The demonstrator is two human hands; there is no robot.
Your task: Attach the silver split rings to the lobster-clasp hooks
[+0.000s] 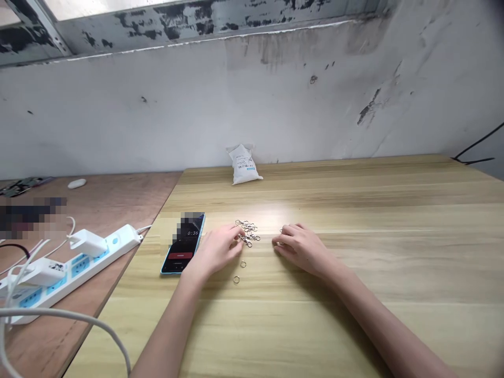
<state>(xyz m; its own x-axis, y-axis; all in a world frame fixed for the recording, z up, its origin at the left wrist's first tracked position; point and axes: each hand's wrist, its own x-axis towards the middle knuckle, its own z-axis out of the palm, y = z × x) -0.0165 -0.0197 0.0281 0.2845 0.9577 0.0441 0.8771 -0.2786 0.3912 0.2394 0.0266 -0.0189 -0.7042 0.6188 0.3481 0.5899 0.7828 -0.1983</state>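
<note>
A small heap of silver metal clasps and rings (248,230) lies on the light wooden table (354,252). My left hand (218,251) rests on the table with its fingertips pinched at the near edge of the heap, on a clasp. My right hand (299,245) lies to the right of the heap, fingers curled and pressed to the tabletop; what is under them is hidden. Two loose rings lie in front of my left hand, one ring (243,264) nearer the heap and another ring (236,280) closer to me.
A phone (184,243) with a blue edge and a timer on its screen lies left of my left hand. A small white bag (243,164) stands against the wall. A white power strip (74,260) with chargers and cables sits on the brown table at the left.
</note>
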